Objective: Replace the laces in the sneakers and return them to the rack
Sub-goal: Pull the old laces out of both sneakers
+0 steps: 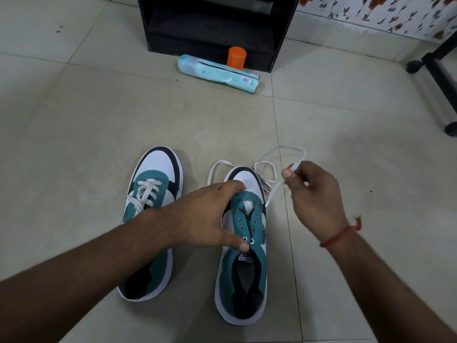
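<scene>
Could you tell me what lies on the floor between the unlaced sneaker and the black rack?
In the head view: bare tile, then a pale blue spray can lying on its side, with an orange cap standing behind it.

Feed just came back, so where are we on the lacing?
Left sneaker looks done, white lace crossed through its eyelets. Right sneaker is in hand: eyelets bare, left hand steadying it, right hand pinching the loose lace. Left: lace it, then both shoes onto the black rack.

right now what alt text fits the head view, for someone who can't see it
A person's left hand steadies an unlaced teal and white sneaker on a tiled floor while the right hand pinches a loose white lace. A laced matching sneaker sits to its left.
</scene>
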